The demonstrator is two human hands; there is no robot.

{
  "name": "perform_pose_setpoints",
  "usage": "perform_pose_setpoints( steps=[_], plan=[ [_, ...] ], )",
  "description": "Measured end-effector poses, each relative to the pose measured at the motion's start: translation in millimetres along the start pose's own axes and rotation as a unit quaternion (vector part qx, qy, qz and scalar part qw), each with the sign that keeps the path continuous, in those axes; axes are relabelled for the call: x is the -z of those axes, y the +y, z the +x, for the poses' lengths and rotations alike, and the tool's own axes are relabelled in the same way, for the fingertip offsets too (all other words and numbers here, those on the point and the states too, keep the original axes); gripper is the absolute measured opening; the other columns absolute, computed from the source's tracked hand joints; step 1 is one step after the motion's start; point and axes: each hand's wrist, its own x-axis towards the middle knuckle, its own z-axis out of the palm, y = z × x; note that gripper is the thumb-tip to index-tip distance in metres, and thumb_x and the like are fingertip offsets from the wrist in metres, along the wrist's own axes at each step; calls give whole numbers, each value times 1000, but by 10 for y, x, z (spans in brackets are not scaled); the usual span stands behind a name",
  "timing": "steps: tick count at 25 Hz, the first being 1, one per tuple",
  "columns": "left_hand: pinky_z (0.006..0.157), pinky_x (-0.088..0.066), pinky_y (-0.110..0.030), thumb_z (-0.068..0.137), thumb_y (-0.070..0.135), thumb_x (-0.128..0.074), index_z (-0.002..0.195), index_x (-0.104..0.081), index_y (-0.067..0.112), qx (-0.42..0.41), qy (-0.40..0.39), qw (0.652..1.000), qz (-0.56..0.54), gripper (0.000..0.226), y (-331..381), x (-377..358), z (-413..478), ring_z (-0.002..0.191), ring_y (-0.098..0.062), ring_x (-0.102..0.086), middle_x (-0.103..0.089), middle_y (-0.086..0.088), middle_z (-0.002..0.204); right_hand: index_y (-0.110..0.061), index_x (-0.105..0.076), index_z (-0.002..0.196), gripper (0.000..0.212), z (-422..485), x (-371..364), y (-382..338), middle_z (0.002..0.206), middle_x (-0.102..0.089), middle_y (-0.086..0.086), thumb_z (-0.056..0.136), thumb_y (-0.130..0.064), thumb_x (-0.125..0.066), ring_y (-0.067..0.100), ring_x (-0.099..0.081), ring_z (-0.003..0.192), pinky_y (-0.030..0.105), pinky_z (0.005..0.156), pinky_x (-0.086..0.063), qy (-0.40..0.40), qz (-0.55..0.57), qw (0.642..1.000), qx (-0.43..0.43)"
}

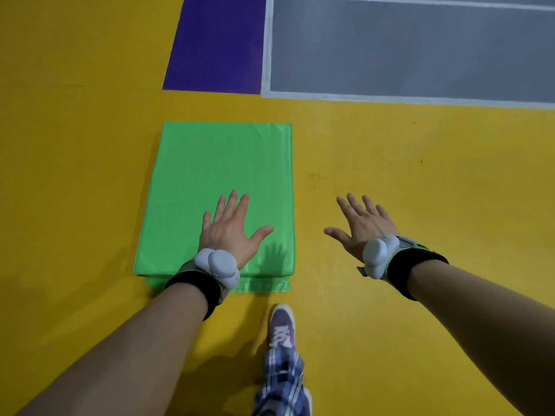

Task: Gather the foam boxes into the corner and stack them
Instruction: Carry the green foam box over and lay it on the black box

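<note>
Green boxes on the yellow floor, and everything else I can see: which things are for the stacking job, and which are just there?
For the job: top green foam box; lower green foam box peeking out beneath it; left hand, spread over the top box; right hand, spread over yellow floor.

Just there: purple floor panel; grey floor panel; purple shoe; plaid trouser leg.
</note>
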Motion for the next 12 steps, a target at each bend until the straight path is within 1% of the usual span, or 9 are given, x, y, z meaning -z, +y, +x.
perform_pose_setpoints(
  steps=[2, 4, 6, 8, 10, 12],
  plan=[
    [117, -10, -51, 81, 74, -36, 149, -16, 25, 31, 12, 999, -10, 86, 24, -18, 367, 147, -21, -5, -8, 0, 161, -31, -4, 147, 84, 496, 139, 12, 158, -8, -5, 79, -77, -23, 24, -3, 145, 44, 116, -9, -7, -12, 1000, 23],
    [117, -12, -52, 81, 71, -40, 149, -17, 24, 55, 12, 998, -18, 85, 6, -32, 721, 147, -22, -6, -10, -1, 161, -31, -4, 147, 84, 949, 233, 44, 158, -8, -5, 79, -76, -24, 24, -2, 145, 44, 116, -9, 1, -21, 999, 47],
    [117, -12, -52, 82, 69, -43, 148, -18, 23, 68, 11, 997, -20, 85, 22, -62, 1004, 147, -22, -6, -10, -2, 161, -31, -3, 147, 85, 1313, 337, 137, 158, -8, -5, 78, -77, -23, 24, -2, 145, 44, 116, -8, 3, -31, 997, 66],
    [117, -11, -52, 82, 68, -44, 148, -18, 23, 85, 13, 996, -23, 84, 12, -106, 1237, 147, -22, -6, -10, -2, 161, -30, -3, 147, 86, 1645, 434, 197, 158, -7, -5, 78, -77, -24, 24, -2, 145, 43, 116, -8, -22, -42, 995, 85],
    [116, -11, -52, 82, 68, -46, 148, -19, 23, 127, 16, 991, -45, 84, 29, -139, 1482, 147, -22, -6, -11, -1, 161, -30, -2, 147, 86, 1938, 509, 276, 158, -6, -5, 79, -76, -26, 24, -1, 145, 43, 116, -7, -41, -68, 991, 107],
    [116, -13, -52, 81, 68, -46, 148, -19, 24, 152, 19, 987, -39, 85, 88, -116, 1643, 146, -22, -7, -12, -2, 160, -30, -1, 147, 86, 2172, 625, 334, 158, -4, -6, 79, -75, -28, 23, 0, 145, 43, 117, -7, -60, -96, 984, 135]
  ],
)
